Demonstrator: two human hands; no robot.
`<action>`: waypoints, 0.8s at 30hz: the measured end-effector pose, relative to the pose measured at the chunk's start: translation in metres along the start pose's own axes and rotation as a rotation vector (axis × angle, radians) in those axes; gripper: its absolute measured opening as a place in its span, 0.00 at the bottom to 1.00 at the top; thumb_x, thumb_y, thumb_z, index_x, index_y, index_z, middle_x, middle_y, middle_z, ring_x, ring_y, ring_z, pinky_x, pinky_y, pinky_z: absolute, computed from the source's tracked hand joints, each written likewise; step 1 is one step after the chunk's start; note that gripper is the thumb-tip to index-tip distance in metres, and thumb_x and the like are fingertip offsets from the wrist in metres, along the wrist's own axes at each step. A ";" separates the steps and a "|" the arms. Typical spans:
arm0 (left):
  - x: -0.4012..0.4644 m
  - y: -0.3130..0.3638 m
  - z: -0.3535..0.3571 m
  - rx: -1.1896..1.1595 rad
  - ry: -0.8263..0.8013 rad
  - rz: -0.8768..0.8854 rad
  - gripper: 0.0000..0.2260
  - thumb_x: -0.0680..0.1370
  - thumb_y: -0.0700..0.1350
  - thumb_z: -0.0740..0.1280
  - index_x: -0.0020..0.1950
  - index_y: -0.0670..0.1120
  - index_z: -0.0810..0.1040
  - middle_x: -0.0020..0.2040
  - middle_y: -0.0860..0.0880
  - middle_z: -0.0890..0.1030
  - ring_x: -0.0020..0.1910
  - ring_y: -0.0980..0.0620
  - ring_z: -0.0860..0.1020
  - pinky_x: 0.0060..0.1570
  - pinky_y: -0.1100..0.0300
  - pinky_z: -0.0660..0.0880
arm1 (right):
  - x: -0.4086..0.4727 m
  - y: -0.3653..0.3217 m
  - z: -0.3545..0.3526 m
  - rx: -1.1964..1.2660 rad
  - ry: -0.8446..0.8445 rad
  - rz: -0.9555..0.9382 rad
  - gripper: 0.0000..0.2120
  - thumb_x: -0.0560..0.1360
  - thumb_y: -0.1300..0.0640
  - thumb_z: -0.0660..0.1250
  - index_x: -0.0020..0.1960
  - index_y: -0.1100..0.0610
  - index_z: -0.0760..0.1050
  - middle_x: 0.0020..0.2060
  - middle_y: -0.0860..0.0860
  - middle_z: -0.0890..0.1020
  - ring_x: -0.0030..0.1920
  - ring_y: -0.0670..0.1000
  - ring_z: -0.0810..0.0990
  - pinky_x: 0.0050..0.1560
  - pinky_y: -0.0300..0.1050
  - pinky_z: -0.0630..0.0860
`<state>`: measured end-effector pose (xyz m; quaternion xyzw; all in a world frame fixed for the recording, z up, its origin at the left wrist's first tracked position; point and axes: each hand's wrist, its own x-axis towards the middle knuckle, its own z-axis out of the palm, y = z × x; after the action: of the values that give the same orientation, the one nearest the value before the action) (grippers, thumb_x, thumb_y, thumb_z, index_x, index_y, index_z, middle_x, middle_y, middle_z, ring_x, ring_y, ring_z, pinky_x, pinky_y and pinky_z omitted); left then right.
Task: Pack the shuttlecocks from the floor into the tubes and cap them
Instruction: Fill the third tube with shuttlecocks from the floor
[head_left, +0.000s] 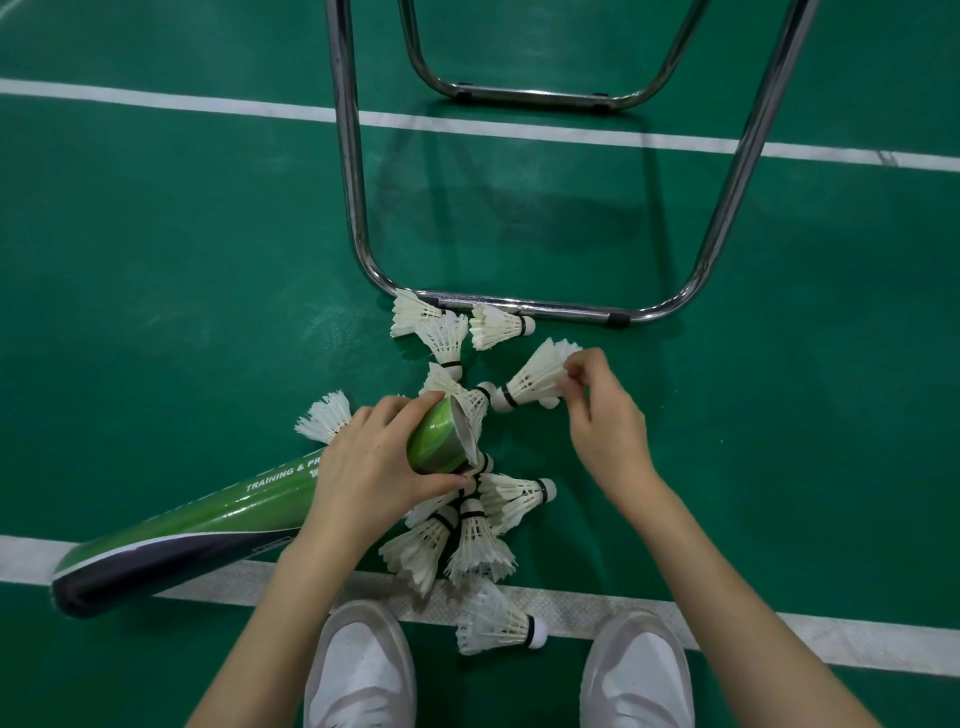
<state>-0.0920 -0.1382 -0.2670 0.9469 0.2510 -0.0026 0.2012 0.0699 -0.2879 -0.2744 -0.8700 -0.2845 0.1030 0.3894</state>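
Progress: early | left hand grips green tube near its open mouth | right hand pinches one shuttlecock by its feathers | about a dozen still scattered on floor | tube contents unseen, uncapped

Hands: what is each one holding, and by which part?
The left hand grips the green tube near its open end. The right hand pinches a shuttlecock by its feather rim.
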 end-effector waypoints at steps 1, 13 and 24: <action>0.000 0.000 0.000 -0.004 0.004 0.000 0.39 0.62 0.67 0.69 0.70 0.55 0.66 0.58 0.53 0.74 0.53 0.51 0.71 0.40 0.59 0.68 | -0.001 -0.001 0.002 0.079 0.006 0.047 0.02 0.79 0.58 0.58 0.48 0.55 0.66 0.42 0.51 0.78 0.43 0.54 0.75 0.41 0.47 0.69; -0.002 0.002 0.009 0.013 0.003 0.042 0.39 0.61 0.65 0.72 0.68 0.53 0.68 0.57 0.51 0.76 0.53 0.48 0.73 0.44 0.56 0.70 | -0.033 -0.020 0.009 0.616 -0.176 0.216 0.04 0.77 0.61 0.62 0.45 0.54 0.70 0.37 0.52 0.79 0.38 0.44 0.76 0.42 0.33 0.72; 0.000 0.019 0.013 -0.012 0.051 0.074 0.36 0.62 0.65 0.70 0.67 0.52 0.70 0.56 0.50 0.76 0.52 0.47 0.74 0.43 0.53 0.73 | -0.049 -0.033 0.020 0.725 -0.334 0.222 0.05 0.74 0.59 0.68 0.46 0.53 0.72 0.38 0.48 0.79 0.42 0.44 0.77 0.43 0.37 0.75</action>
<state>-0.0821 -0.1586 -0.2721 0.9539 0.2211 0.0307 0.2005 0.0085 -0.2860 -0.2654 -0.6733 -0.1937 0.3776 0.6055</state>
